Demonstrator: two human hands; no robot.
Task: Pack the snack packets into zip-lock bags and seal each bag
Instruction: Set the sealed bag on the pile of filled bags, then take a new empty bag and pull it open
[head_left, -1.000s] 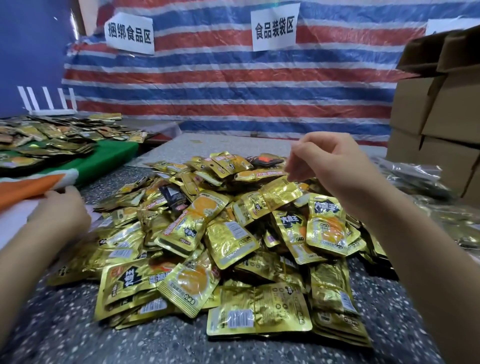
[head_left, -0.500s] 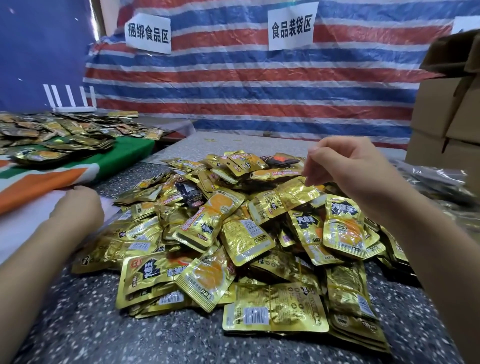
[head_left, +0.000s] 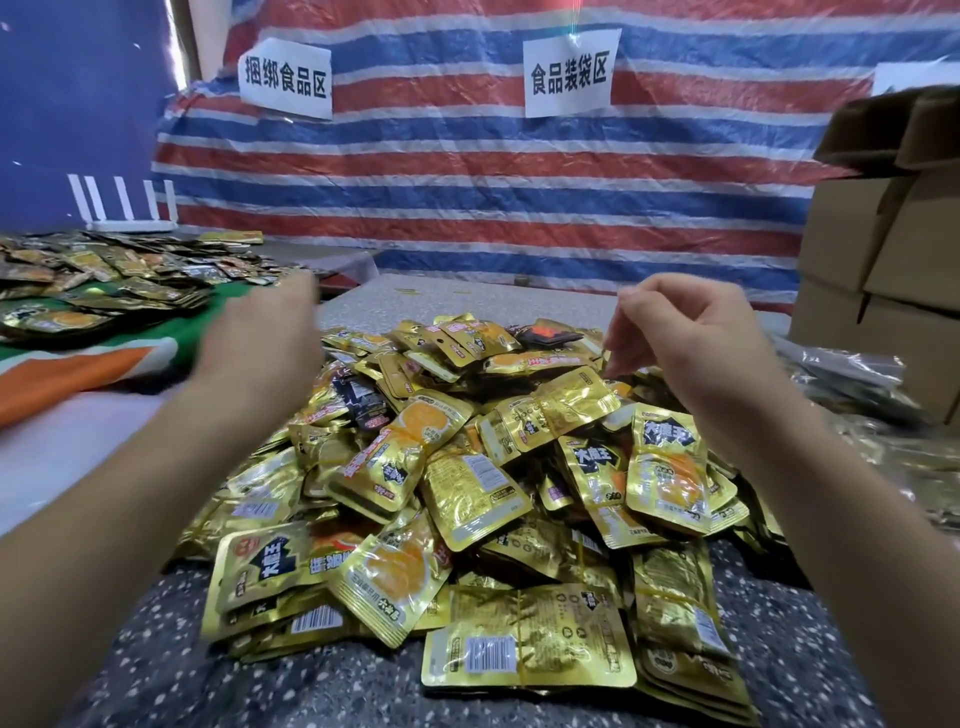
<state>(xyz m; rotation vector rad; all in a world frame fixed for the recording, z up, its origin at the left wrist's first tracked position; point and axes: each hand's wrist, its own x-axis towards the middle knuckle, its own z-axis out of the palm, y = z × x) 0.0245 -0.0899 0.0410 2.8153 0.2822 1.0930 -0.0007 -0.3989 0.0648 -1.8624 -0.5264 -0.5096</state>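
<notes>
One big heap of gold snack packets (head_left: 483, 467), too many to count, sits on the speckled table (head_left: 156, 675) before the person. Two hands hang above it. The right hand (head_left: 691, 343) has fingers curled, tips pinched together over the heap's far side; whether it holds anything I cannot tell. The left hand (head_left: 260, 338) is blurred, so its state is unclear. A second spread of packets (head_left: 104, 280) lies at left, three cardboard boxes (head_left: 883, 270) stand at right, with crumpled clear bags (head_left: 852, 374) just beside them.
</notes>
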